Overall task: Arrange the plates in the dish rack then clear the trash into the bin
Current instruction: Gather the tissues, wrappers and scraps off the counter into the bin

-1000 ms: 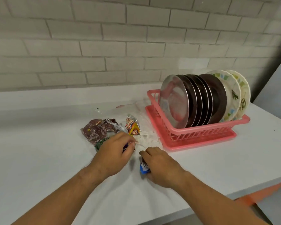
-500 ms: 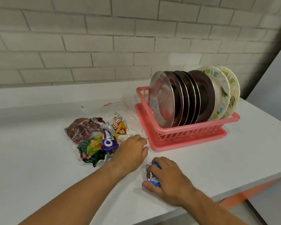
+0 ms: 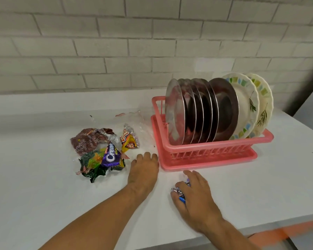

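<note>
A pink dish rack stands on the white counter and holds several steel plates and two floral plates on edge. Left of it lies a heap of crumpled snack wrappers, with a clear plastic bag beside them. My left hand lies knuckles up on the counter between the wrappers and the rack's front corner; its fingers bend down and the tips are hidden. My right hand grips a crumpled blue and silver wrapper near the counter's front edge. No bin is in view.
A brick wall runs behind the counter. The counter's front edge is just below my right hand, with an orange strip beneath it. The counter ends a little to the right of the rack.
My left hand let go of the wrapper heap and slid right toward the rack's corner. My right hand, still holding the blue wrapper, drew back toward the counter's front edge.
</note>
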Demonstrator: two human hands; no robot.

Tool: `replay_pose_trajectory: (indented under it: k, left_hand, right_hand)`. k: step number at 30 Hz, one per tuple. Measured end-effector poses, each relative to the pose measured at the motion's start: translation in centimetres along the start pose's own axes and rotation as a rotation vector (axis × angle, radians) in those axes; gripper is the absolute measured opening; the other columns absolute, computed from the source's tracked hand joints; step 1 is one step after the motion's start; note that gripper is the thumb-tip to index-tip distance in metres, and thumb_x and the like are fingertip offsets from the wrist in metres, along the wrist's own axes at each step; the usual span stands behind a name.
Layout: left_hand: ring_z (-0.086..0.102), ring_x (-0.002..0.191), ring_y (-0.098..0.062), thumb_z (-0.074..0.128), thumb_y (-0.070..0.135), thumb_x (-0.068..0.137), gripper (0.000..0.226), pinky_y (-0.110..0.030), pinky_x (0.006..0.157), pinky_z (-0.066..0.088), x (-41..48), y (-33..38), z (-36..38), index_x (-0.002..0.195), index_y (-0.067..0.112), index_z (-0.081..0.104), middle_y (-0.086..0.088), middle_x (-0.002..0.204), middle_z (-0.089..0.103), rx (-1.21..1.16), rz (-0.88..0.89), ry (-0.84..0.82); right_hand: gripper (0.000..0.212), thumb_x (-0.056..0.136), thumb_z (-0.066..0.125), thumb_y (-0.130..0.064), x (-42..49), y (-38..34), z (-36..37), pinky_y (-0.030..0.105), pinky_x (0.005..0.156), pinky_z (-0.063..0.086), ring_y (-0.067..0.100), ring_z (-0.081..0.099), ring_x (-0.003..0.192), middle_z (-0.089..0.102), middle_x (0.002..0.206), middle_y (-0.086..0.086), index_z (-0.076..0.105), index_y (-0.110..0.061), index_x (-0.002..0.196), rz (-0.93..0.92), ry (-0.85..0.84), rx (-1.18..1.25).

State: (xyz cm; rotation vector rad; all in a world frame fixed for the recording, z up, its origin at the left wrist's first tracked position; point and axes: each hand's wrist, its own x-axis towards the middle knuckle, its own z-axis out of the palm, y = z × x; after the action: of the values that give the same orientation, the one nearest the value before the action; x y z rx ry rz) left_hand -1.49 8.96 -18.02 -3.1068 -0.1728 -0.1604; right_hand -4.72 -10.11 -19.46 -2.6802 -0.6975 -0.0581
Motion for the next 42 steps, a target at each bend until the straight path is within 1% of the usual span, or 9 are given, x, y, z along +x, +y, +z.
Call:
replay_pose_trajectory:
  k: [4,8,12,16,24,28,31,38,42]
  left_hand:
    - [0.045,0.107,-0.025,0.039,0.003,0.09,0.044,-0.035,0.085,0.04,-1.6,0.0,0.4,0.132,0.016,0.044,-0.007,0.121,0.044,-0.102,0.141,0.027]
    - [0.05,0.108,-0.025,0.039,0.013,0.095,0.034,-0.035,0.087,0.045,-3.2,-1.0,0.3,0.126,0.013,0.053,-0.005,0.135,0.036,-0.225,0.152,-0.004]
    - [0.055,0.092,-0.021,0.045,0.036,0.098,0.024,-0.036,0.083,0.037,-4.3,-1.0,0.4,0.103,0.022,0.063,0.001,0.098,0.06,-0.049,0.133,0.117]
    - [0.049,0.103,-0.023,0.035,0.038,0.101,0.034,-0.036,0.093,0.032,-4.3,-0.9,1.3,0.112,0.021,0.062,-0.001,0.103,0.062,-0.1,0.034,0.09]
    - [0.046,0.113,0.002,0.05,0.013,0.097,0.048,-0.002,0.093,0.029,-5.5,0.7,1.3,0.143,0.023,0.038,-0.002,0.142,0.042,-0.615,-0.224,0.143]
    - [0.048,0.12,-0.023,0.045,0.006,0.097,0.039,-0.026,0.098,0.035,-6.0,0.1,2.2,0.135,0.012,0.051,-0.007,0.133,0.055,-0.336,-0.201,0.118]
    - [0.054,0.116,-0.023,0.045,0.012,0.099,0.039,-0.03,0.098,0.039,-6.2,0.5,1.7,0.137,0.015,0.05,-0.006,0.13,0.058,-0.348,-0.193,0.133]
    - [0.061,0.072,-0.021,0.019,0.058,0.095,0.053,-0.03,0.058,0.037,-8.3,0.3,-1.3,0.086,0.023,0.058,0.003,0.074,0.064,-0.239,-0.185,0.198]
    - [0.055,0.063,-0.018,0.038,0.058,0.093,0.047,-0.03,0.055,0.035,-7.3,-2.0,-4.4,0.071,0.02,0.055,0.004,0.064,0.055,-0.424,-0.126,0.285]
  right_hand:
    - [0.038,0.094,0.034,-0.057,0.5,0.1,0.2,0.039,0.111,0.023,0.026,0.023,0.131,0.031,0.145,0.001,0.059,-0.034,0.112,0.064,-0.032,-0.057]
    - [0.031,0.096,0.044,-0.045,0.9,-0.1,0.4,0.023,0.083,0.04,0.018,0.041,0.106,0.049,0.116,-0.003,0.062,-0.021,0.106,0.008,0.033,-0.05]
    - [0.032,0.097,0.039,-0.042,1.3,-0.5,0.3,0.023,0.074,0.033,0.013,0.033,0.088,0.052,0.105,-0.003,0.057,-0.019,0.111,-0.011,-0.041,-0.122]
    - [0.022,0.095,0.047,-0.033,1.7,-0.8,-0.5,0.024,0.066,0.032,0.014,0.04,0.082,0.049,0.094,-0.005,0.045,-0.019,0.111,-0.009,-0.064,-0.053]
    - [0.025,0.087,0.055,-0.004,1.4,0.4,-0.6,0.021,0.083,0.042,0.013,0.047,0.1,0.051,0.113,-0.004,0.055,-0.014,0.11,-0.059,-0.018,0.153]
    - [0.037,0.088,0.056,-0.002,1.3,0.7,-0.4,0.014,0.097,0.03,0.016,0.049,0.118,0.057,0.125,-0.002,0.058,-0.011,0.123,-0.124,-0.005,0.165]
    - [0.044,0.078,0.07,0.005,0.9,0.5,-0.6,0.031,0.092,0.048,0.028,0.065,0.102,0.069,0.111,0.008,0.063,-0.003,0.122,-0.197,0.074,0.168]
    - [0.011,0.092,0.063,-0.028,2.2,-0.2,-2.4,0.021,0.072,0.044,0.017,0.061,0.083,0.069,0.092,-0.005,0.067,-0.022,0.099,-0.113,0.052,0.268]
    - [0.04,0.086,0.055,-0.062,2.3,-1.9,-2.5,0.016,0.056,0.033,0.01,0.05,0.065,0.054,0.064,-0.01,0.051,-0.027,0.066,-0.032,-0.043,0.214]
